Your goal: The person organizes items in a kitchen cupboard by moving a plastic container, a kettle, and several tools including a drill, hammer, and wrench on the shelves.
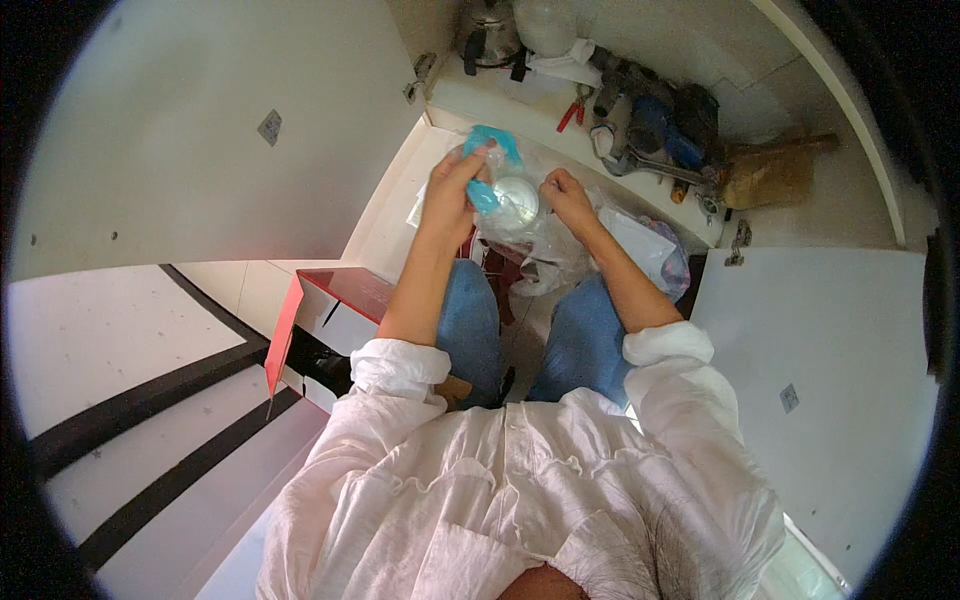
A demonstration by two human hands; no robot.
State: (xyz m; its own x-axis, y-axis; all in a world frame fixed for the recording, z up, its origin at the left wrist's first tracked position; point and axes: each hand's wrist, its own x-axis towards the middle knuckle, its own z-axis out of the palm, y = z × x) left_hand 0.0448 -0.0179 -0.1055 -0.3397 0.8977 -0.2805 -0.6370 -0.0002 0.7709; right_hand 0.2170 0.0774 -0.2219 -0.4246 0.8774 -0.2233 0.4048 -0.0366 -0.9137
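My left hand grips a clear plastic bag by its turquoise part, in front of the cabinet shelf. Inside or behind the film shows a round, shiny, silvery-white thing; its exact kind cannot be told. Just right of it is my right hand, its fingers curled at the edge of the film; whether they pinch the plastic cannot be told. Below the bag, dark red material shows between my knees. A second crumpled clear bag with white content lies beyond my right wrist.
The shelf holds a metal kettle, red-handled pliers, a large wrench, dark and blue tools, and a brown paper bag. Cabinet doors stand open on both sides. An opened red box is at my left.
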